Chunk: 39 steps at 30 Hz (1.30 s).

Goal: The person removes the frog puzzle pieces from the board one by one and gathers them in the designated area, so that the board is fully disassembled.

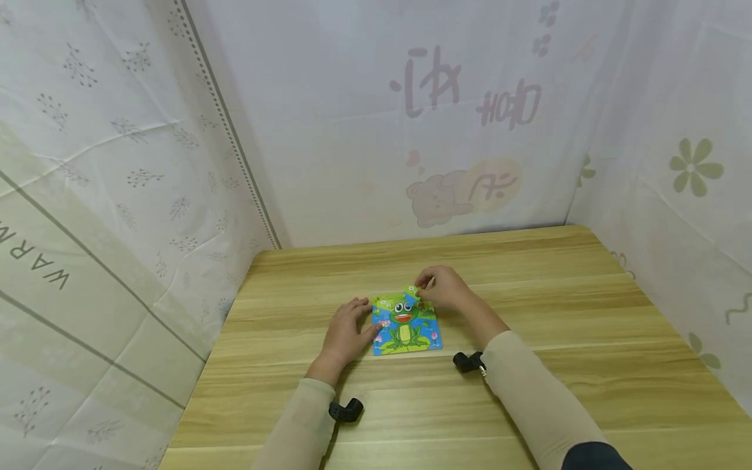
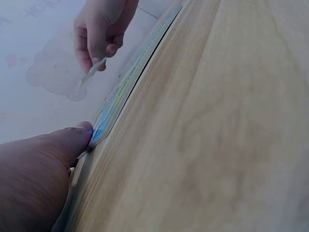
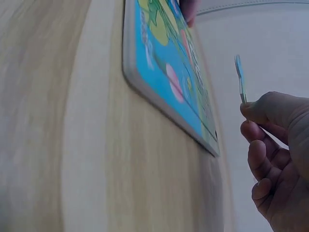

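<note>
A frog jigsaw puzzle [image 1: 404,334] in a flat square board lies on the table. Beside its left edge is my left hand [image 1: 346,331], fingers fairly straight, with the thumb [image 2: 79,135] resting on the board's edge. Above the upper right part of the puzzle, my right hand [image 1: 444,288] pinches a small green and blue puzzle piece [image 1: 410,292] between thumb and fingertips. In the right wrist view this piece [image 3: 241,79] stands nearly on edge, clear of the board [image 3: 166,82]. The right hand's other fingers are curled in. Part of the puzzle's top is hidden behind the piece.
The wooden table [image 1: 529,294] spreads around the puzzle. White printed curtains [image 1: 352,130] hang behind it and along both sides. A black wrist camera [image 1: 346,410] sits on the left wrist, and another black camera [image 1: 468,362] on the right.
</note>
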Each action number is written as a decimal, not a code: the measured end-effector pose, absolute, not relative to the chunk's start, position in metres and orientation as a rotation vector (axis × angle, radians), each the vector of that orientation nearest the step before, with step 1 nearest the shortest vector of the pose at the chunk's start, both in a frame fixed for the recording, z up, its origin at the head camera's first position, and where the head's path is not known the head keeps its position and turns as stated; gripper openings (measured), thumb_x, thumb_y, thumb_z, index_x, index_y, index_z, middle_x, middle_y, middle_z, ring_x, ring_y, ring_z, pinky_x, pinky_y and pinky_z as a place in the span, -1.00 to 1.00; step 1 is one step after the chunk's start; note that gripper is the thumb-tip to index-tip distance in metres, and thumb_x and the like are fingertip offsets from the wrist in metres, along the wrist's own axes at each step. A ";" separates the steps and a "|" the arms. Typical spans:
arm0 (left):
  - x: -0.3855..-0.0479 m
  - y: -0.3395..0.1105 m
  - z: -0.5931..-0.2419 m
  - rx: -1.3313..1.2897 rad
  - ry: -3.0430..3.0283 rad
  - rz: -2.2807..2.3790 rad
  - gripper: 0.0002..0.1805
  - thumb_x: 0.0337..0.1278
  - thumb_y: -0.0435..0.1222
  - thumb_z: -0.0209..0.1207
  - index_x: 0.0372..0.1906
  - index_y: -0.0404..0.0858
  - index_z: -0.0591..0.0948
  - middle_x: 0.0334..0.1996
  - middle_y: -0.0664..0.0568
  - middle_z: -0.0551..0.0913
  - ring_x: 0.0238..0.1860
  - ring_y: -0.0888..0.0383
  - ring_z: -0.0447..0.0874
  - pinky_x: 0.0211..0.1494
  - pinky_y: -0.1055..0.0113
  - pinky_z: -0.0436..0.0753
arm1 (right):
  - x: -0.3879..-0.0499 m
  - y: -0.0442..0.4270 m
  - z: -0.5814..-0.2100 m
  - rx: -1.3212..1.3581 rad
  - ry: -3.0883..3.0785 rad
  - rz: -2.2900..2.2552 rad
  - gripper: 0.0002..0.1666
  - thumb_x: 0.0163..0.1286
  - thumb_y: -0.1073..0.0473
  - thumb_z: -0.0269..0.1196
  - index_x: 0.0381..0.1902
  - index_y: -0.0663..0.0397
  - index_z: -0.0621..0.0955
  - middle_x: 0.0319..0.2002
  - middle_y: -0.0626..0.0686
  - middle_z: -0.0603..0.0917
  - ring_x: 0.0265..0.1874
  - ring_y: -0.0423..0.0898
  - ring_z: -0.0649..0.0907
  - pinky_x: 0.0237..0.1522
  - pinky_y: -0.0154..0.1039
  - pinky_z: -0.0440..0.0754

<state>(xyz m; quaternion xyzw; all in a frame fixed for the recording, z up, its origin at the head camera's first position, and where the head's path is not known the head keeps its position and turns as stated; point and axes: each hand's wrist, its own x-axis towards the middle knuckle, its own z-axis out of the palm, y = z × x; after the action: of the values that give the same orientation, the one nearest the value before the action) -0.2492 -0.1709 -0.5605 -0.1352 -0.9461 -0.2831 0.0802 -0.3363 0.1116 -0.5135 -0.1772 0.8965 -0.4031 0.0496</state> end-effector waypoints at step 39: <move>-0.250 -0.171 -0.562 -0.394 -2.858 -0.833 -0.36 0.40 0.10 0.30 0.41 -0.15 0.58 0.51 0.05 0.43 0.60 -0.04 0.20 0.64 -0.07 0.14 | -0.321 0.200 -0.531 -0.360 2.765 -1.192 -0.88 0.40 0.26 0.40 -0.13 0.04 0.78 -0.18 0.00 0.72 -0.21 -0.04 0.66 -0.09 -0.09 0.67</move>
<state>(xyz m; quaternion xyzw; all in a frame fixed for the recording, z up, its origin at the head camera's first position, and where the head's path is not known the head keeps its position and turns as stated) -0.2495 -0.1715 -0.5624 -0.1309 -0.9494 -0.2768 0.0694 -0.3213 0.2002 -0.5310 -0.1185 0.9104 -0.3925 0.0548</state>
